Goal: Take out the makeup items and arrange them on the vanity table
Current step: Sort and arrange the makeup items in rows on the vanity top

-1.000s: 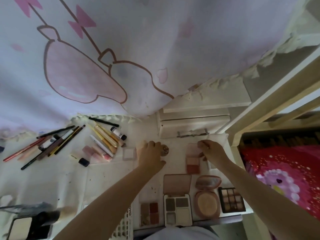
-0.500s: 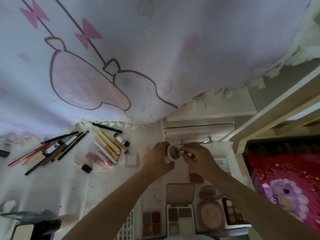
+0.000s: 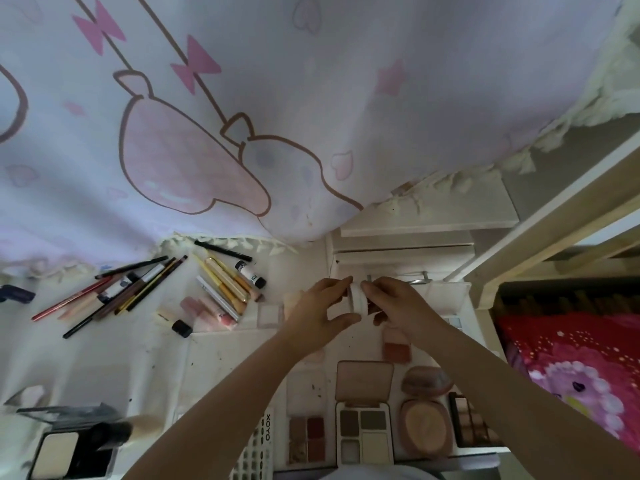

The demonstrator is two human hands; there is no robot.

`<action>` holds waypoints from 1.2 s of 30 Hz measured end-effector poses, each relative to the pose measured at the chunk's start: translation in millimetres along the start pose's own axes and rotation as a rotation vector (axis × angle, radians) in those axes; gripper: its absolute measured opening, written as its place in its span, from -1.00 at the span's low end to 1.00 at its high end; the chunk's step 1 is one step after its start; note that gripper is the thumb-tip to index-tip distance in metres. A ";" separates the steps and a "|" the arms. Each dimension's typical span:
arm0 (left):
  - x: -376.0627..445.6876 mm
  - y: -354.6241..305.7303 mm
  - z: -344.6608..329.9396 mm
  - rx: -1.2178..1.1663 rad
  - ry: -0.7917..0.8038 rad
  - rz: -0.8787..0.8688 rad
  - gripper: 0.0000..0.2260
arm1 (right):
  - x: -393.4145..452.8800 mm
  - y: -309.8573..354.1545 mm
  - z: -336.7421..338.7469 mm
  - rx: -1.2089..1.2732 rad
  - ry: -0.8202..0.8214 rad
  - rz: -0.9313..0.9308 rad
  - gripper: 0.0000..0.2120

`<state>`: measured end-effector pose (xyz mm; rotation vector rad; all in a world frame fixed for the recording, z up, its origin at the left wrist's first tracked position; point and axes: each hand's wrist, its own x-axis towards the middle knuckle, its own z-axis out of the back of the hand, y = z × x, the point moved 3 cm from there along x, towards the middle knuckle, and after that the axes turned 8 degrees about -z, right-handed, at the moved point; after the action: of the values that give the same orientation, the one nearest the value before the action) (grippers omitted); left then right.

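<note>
Cluttered white vanity table [image 3: 242, 362] below, my left hand [image 3: 318, 311] and right hand [image 3: 398, 303] both clasp a small round white jar [image 3: 358, 299] above open palettes [image 3: 363, 424].

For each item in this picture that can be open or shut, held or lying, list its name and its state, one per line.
Small white jar: lifted, held between both hands.
Left hand: gripping the jar.
Right hand: gripping the jar.
Eyeshadow palette: open, lid up.
Round powder compact: open.
Black-capped tube: capped, lying flat.
Pencils: lying loose.
</note>
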<state>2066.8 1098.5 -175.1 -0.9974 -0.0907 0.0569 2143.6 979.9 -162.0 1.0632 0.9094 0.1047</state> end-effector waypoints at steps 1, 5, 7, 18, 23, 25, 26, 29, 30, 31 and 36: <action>-0.6 -0.3 0.5 0.008 0.006 -0.005 -0.46 | -0.7 0.0 -0.8 0.013 0.011 -0.007 -0.81; -3.7 0.9 0.2 0.025 0.012 -0.014 -0.47 | -2.5 -3.5 -6.8 0.070 0.030 -0.025 -0.86; -5.7 2.5 -1.0 0.023 0.013 -0.003 -0.47 | -4.2 -7.5 -10.5 0.081 0.031 -0.025 -0.88; -7.6 7.1 -0.3 0.017 -0.009 -0.002 -0.47 | -5.1 -15.8 -18.2 0.097 -0.020 -0.008 -0.89; -5.2 8.6 3.4 -0.029 -0.027 0.010 -0.53 | -2.7 -14.0 -27.4 0.209 0.000 -0.121 -0.79; -6.8 4.7 2.7 -0.003 -0.026 0.009 -0.50 | -3.1 -13.7 -32.6 0.237 0.016 -0.208 -0.69; -8.0 2.2 1.3 0.017 -0.021 -0.011 -0.45 | -3.7 -12.8 -34.1 0.225 0.027 -0.235 -0.65; -13.4 2.3 -5.7 0.132 -0.002 -0.072 -0.39 | -6.1 -7.2 -37.0 0.097 0.046 -0.264 -0.62; -15.3 3.8 -7.5 0.172 -0.018 -0.088 -0.40 | -6.9 -5.1 -38.1 0.057 0.051 -0.265 -0.62; -16.7 5.2 -8.5 0.205 -0.057 -0.103 -0.42 | -7.8 -3.7 -39.3 0.040 0.066 -0.265 -0.63; -19.2 4.3 -5.4 0.294 -0.184 -0.143 -0.56 | -11.6 5.3 -43.0 -0.019 0.129 -0.262 -0.64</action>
<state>2048.2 1094.6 -182.7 -0.6882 -0.3127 0.0298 2108.3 1007.4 -158.4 0.9190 1.1550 -0.0364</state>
